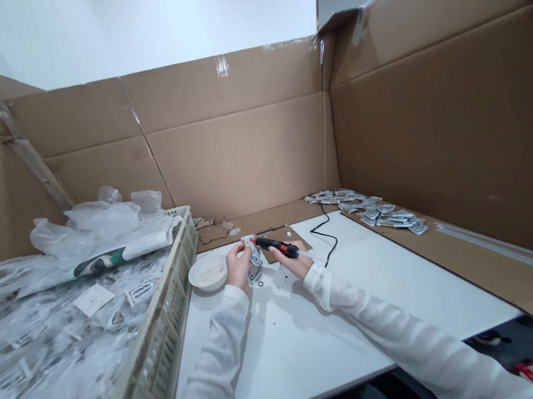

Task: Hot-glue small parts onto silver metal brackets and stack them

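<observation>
My right hand (295, 260) is wrapped round a black-and-orange hot glue gun (278, 246), with what looks like a clear glue stick coming out of its rear. The gun's orange tip points left, at a small grey-and-white part (253, 255). Between thumb and fingers, my left hand (238, 266) pinches this part just above the white table (289, 344). Its exact kind is too small to make out. Beside my left hand stands a round white dish (207, 273). A small dark ring (260, 284) lies on the table below the part.
A large cream plastic crate (169, 350) full of bagged parts fills the left side, topped with plastic bags (93, 223). Several similar grey parts (391, 217) lie piled at the right edge. A black cord (336, 239) curls behind my right hand. Cardboard walls (239, 156) enclose the table.
</observation>
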Motion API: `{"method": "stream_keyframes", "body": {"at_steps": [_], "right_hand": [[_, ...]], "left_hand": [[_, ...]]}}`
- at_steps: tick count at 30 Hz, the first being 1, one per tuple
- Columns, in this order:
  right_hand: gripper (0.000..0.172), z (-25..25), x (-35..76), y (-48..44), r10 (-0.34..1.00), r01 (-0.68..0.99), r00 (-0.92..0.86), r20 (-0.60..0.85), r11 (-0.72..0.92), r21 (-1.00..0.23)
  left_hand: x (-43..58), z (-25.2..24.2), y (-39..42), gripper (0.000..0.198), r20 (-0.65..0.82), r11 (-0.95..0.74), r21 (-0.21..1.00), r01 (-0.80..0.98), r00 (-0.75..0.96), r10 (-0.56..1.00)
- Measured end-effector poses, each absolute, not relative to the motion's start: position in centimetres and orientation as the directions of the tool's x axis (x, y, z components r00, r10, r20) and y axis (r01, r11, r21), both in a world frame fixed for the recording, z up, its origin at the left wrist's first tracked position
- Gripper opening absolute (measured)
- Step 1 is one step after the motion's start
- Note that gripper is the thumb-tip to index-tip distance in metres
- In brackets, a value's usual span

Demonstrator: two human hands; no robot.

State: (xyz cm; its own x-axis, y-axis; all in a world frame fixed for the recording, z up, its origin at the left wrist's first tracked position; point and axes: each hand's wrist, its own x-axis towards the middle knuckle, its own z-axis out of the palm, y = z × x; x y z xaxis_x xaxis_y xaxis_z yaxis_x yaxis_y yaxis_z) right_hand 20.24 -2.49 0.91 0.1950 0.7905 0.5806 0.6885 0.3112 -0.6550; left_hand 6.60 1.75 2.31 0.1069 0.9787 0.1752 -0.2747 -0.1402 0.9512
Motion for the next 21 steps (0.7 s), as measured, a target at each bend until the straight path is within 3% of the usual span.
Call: {"method": "stream_keyframes", "body": {"at_steps": [5,8,11,15,17,21], "right_hand": [[0.038,0.9,20.0,-2.5,0.756,0.725,0.215,0.618,0.301,-0.619],[0.036,0.6,20.5,-2.0,0.721,0.692,0.312,0.619,0.274,-0.668],[0.033,0.0,21.3,-1.0,0.781,0.518,0.408,0.473,0.228,-0.824],[0.027,-1.2,21.6,0.3,0.935,0.17,0.266,0.234,0.193,-0.966],[0.025,-1.7,21.4,0.7,0.95,0.092,0.216,0.227,0.212,-0.973],[0.021,-1.9,21.0,0.9,0.937,0.09,0.231,0.263,0.248,-0.964]], "left_hand": [[6.5,2.2,1.8,0.026,0.19,-0.156,0.946,-0.285,0.096,0.977],[6.5,2.1,1.7,0.026,0.171,-0.128,0.951,-0.283,0.135,0.976],[6.7,1.8,1.6,0.026,0.141,-0.084,0.952,-0.295,0.179,0.974],[6.9,1.5,1.5,0.028,0.104,-0.05,0.961,-0.274,0.187,0.977],[7.0,1.3,1.5,0.031,0.081,-0.032,0.968,-0.249,0.188,0.979],[7.0,1.1,1.6,0.032,0.061,-0.015,0.976,-0.216,0.206,0.977]]}}
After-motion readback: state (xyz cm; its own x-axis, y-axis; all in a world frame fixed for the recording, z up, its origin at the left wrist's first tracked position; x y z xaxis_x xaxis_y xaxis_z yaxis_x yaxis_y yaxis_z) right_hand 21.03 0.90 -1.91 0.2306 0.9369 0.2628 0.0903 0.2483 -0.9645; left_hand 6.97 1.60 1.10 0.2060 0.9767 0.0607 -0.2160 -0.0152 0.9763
